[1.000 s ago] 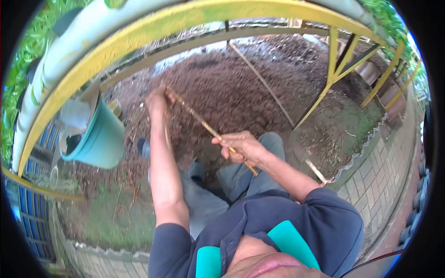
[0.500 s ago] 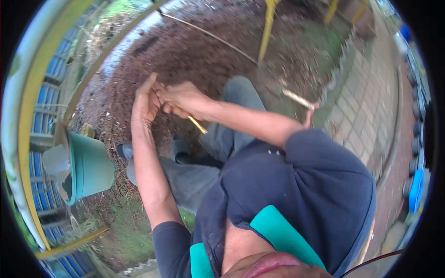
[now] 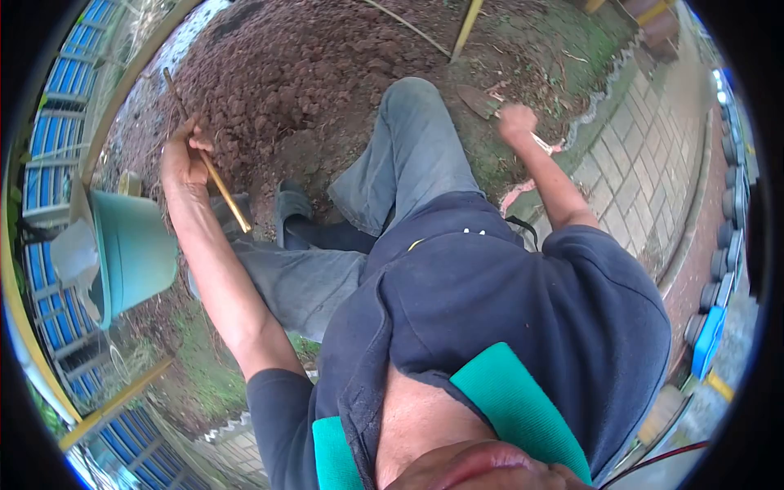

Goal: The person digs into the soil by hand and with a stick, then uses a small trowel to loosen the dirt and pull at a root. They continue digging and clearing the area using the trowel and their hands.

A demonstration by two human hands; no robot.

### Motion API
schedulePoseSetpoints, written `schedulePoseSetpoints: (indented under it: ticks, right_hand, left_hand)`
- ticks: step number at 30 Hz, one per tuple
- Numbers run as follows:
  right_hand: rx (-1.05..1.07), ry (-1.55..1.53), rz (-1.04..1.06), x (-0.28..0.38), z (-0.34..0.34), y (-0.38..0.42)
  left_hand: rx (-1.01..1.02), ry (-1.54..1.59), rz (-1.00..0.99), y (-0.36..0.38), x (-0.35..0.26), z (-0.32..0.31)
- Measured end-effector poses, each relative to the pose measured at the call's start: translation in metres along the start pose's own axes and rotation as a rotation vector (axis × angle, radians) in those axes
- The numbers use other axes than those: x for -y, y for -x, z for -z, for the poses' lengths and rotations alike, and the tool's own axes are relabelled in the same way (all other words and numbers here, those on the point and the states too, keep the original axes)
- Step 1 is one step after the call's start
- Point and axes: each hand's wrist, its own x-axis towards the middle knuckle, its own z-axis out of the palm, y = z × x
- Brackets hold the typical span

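My left hand is closed around a thin stick, dark at its upper end and yellowish at its lower end, held slanting over the soil. Off to the right, my right hand is wrapped round the handle of a trowel. The trowel's pointed blade lies against the ground beyond my knee, and the pale end of its handle sticks out behind the fist. Dark, crumbly soil spreads in front of my feet.
At my left a green bucket stands beside a blue slatted fence. A brick path runs along my right. A yellow post rises from the ground ahead. My bent knee stands between my hands.
My hands were together over the soil and have parted. The left has moved left with the stick; the right has swung right and taken hold of the trowel on the ground.
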Motion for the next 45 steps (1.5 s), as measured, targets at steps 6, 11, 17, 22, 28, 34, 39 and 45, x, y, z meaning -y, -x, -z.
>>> schedulePoseSetpoints:
  ticks: [6, 11, 17, 22, 28, 34, 39, 45]
  right_hand:
    - [0.093, -0.299, 0.112, -0.036, -0.015, 0.008]
    - [-0.035, -0.525, 0.214, 0.010, 0.029, -0.012]
    - [0.469, -0.883, -0.082, 0.112, 0.049, -0.033]
    - [0.168, -0.720, 0.099, 0.166, -0.008, -0.080]
    - [0.001, -0.576, 0.191, 0.190, -0.010, -0.107]
    - [-0.016, -0.622, 0.152, 0.185, -0.010, -0.105]
    - [-0.061, -0.674, 0.208, 0.182, -0.046, -0.120]
    - [-0.020, -0.709, 0.161, 0.197, -0.029, -0.086]
  left_hand:
    - [0.035, 0.459, 0.156, 0.001, -0.029, 0.032]
    - [0.256, 0.595, 0.159, 0.010, -0.048, 0.047]
    - [0.175, 0.500, 0.004, 0.061, -0.048, 0.074]
    - [-0.033, 0.344, -0.159, 0.094, -0.031, 0.118]
    - [-0.180, 0.485, -0.133, 0.094, -0.028, 0.151]
    - [-0.205, 0.436, -0.135, 0.105, -0.010, 0.143]
    - [-0.379, 0.372, -0.152, 0.110, -0.012, 0.149]
    - [-0.685, -0.539, -0.207, 0.073, 0.032, 0.115]
